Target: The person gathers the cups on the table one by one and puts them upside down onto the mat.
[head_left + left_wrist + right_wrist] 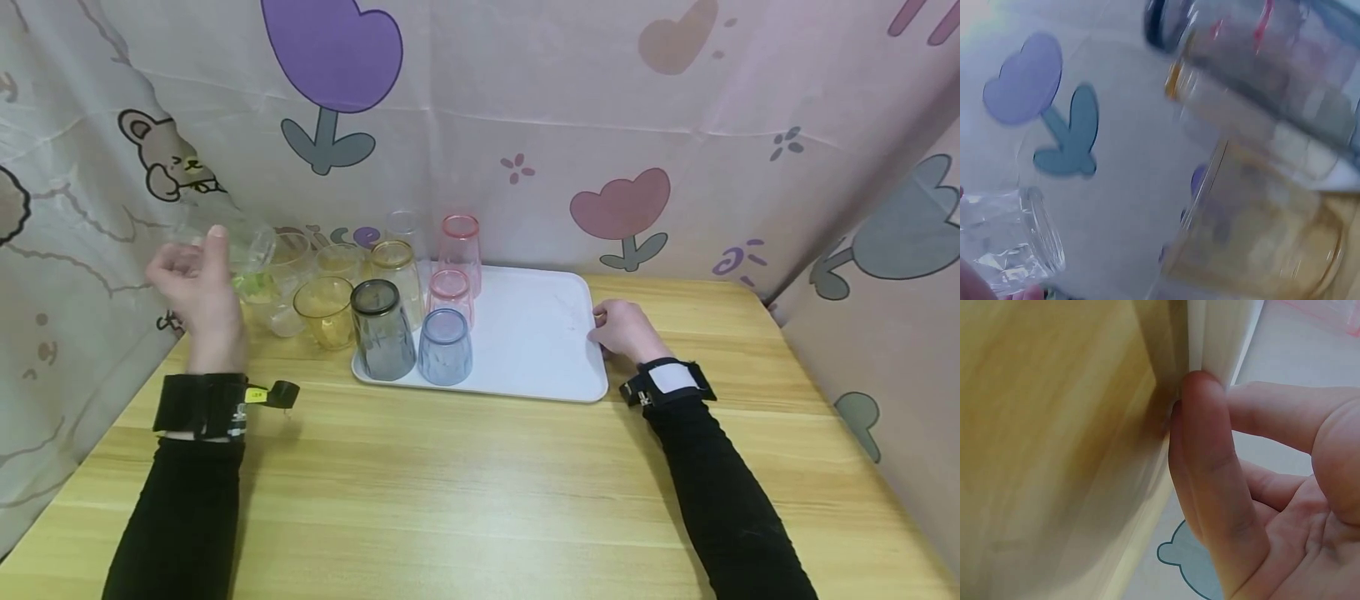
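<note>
Two black-sleeved arms reach across a pale wooden table (pixel 480 500), each with a dark strap at the wrist. The right hand (pixel 626 329) rests at the right edge of a white rectangular plastic tray (pixel 540 333); the right wrist view shows straight, relaxed fingers (pixel 1210 462) laid against the tray's rim, seemingly to keep it steady, gripping nothing.

On the tray's left end stand upturned plastic tumblers in close rows: a smoky grey tumbler (pixel 382 329) and a pale blue tumbler (pixel 446 347) nearest, a small pink tumbler (pixel 451 293) and an amber tumbler (pixel 397 279) behind them, then a tall pink tumbler (pixel 460 247) and a clear one farthest back. Rims down likely keeps them stable and packed together.

Left of the tray, on the bare table, a yellow tumbler (pixel 325 311) stands rim up among several clear and pale ones.

Farther left, the left hand (pixel 197 287) is raised above the table, fingers curled round a clear faceted plastic tumbler (pixel 243 246), held on its side with the rim pointing toward the group. A cartoon-printed curtain (pixel 525 125) hangs behind.
</note>
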### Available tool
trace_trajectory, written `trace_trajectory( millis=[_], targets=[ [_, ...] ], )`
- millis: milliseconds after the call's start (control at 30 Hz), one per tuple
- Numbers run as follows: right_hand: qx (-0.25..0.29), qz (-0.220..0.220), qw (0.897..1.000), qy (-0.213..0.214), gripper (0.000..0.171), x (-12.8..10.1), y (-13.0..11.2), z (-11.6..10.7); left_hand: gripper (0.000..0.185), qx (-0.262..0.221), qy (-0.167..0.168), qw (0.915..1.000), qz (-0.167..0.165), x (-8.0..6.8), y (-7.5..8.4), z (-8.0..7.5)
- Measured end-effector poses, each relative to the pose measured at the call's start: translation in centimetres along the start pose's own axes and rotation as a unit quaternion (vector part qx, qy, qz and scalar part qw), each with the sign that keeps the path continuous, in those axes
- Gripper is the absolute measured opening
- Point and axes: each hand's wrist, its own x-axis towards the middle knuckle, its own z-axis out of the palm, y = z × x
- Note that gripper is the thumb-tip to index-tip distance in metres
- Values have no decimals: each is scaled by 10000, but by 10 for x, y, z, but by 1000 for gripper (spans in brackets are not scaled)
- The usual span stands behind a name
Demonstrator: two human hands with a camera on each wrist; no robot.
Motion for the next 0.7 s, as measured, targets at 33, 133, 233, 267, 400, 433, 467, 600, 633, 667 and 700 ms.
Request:
trace_trajectory(
  millis=[33,133,233,267,400,433,467,600,633,667,700],
  targets=[
    [-3,6,10000,0,50,0,0,0,49,-43,-100,9999,35,-4,-1,3],
    [-19,45,10000,3,50,-1,-2,0,48,-170,-422,9989,123,-16,-1,15],
    [-35,78,10000,18,50,-1,-3,0,45,-343,-790,9963,-47,-30,1,26],
    [-36,87,10000,16,50,-1,-3,0,43,-373,-875,9954,-71,-35,2,30],
    [-16,105,9999,0,50,-1,-3,1,36,-490,-1208,9913,-182,-56,2,43],
    [-15,99,9999,-3,50,-1,-3,1,36,-445,-1289,9905,-191,-61,3,46],
    [-10,86,10000,-13,51,-1,-3,1,35,-449,-1386,9891,-214,-66,3,48],
    [-3,33,10000,6,50,-1,-1,0,42,-421,-1819,9821,-263,-84,4,54],
    [-9,23,10000,12,50,-1,-1,0,46,-435,-1908,9804,-237,-88,4,56],
    [6,32,10000,6,50,-1,-1,-1,48,-483,-1982,9788,-205,-91,4,57],
    [24,38,10000,-5,51,-1,-2,-1,48,-545,-2061,9768,-176,-94,3,57]
  ],
)
